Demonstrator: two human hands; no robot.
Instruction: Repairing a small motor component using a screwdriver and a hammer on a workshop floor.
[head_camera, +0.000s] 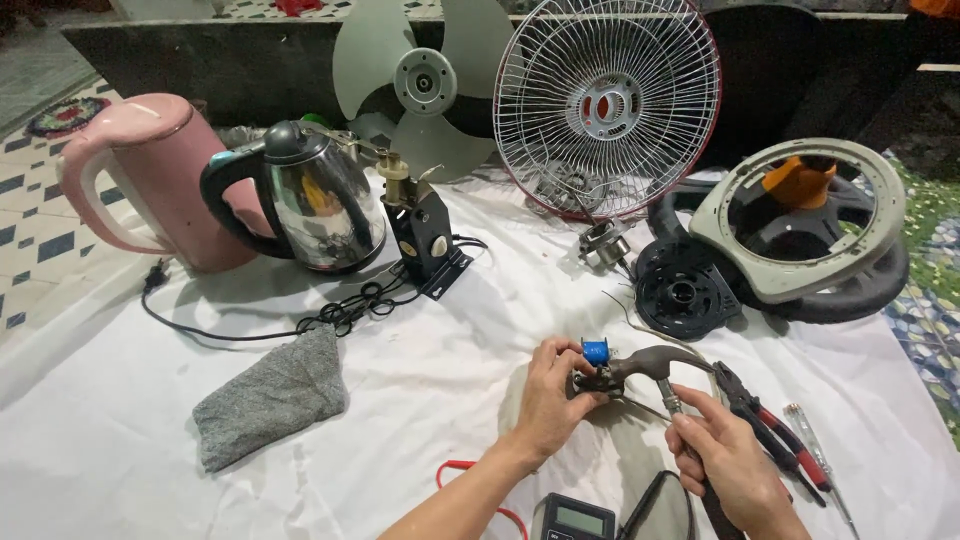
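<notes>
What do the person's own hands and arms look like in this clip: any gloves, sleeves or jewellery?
Both hands are bare: no gloves on the left hand or the right hand. Both forearms are bare as far as the frame shows, with no sleeve reaching into view. No watch, bracelet or ring is visible on either hand. Fingernails look short and unpainted.

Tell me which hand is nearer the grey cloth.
Left. The left hand sits right of the grey cloth, across bare white sheet. The right hand is farther right still, gripping the hammer handle.
</notes>
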